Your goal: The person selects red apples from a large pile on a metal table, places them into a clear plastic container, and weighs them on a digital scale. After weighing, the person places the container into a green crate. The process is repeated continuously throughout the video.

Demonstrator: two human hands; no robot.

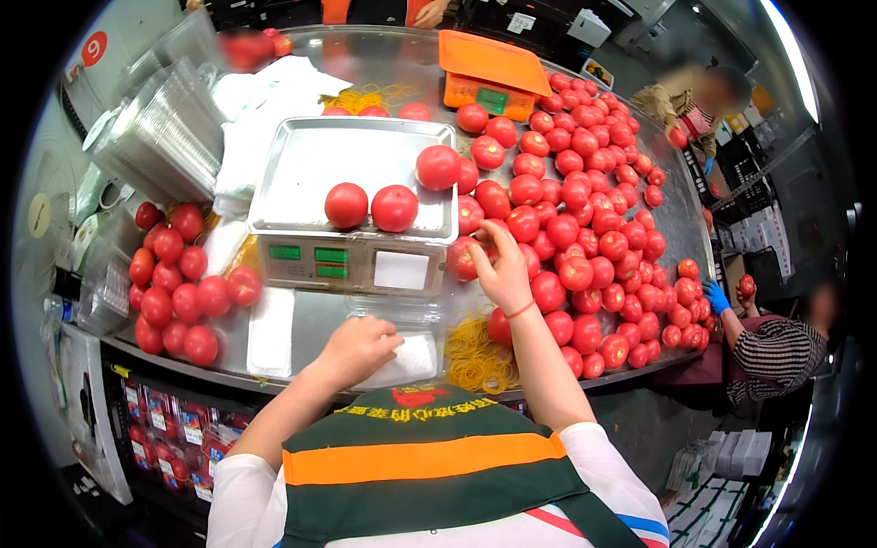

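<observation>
My right hand (503, 267) reaches in at the left edge of a large spread of red tomatoes (575, 274). Its thumb overlaps a tomato (461, 260) beside the scale; whether the fingers grip it is unclear. My left hand (360, 351), fingers loosely curled, is over the left side of a clear plastic tray (394, 312) with a white pad (414, 356) in it. Its fingertips are partly hidden. In front of both hands stands a digital scale (315, 274) with a metal pan (329, 161). Three tomatoes (394, 208) rest on the pan, one at its right rim.
Yellow rubber bands (483, 353) lie right of the tray. More tomatoes (185, 288) and stacked clear trays (161, 130) are at left. An orange scale (490, 72) stands at the back. Co-workers stand around the metal table (675, 205); one wears a blue glove (717, 296).
</observation>
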